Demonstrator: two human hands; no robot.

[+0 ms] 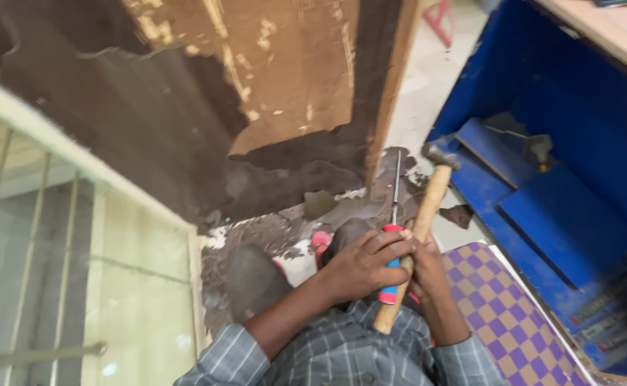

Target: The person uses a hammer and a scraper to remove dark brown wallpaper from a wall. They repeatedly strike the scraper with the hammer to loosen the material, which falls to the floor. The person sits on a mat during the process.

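My left hand (360, 268) was clenched round the red-and-blue screwdriver (393, 236), my right hand (426, 266) gripped the wooden hammer (420, 229), both poised over peeling brown veneer (270, 179), seemingly mid-scraping.

Both hands clasped together

Left hand (362, 266) curled over right hand (428, 268), forearms bent inward, just below the hammer head (441, 156).

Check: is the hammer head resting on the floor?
No. The hammer is held upright with its head raised above the floor debris, while the left hand also wraps the screwdriver and the right hand grips beside it.
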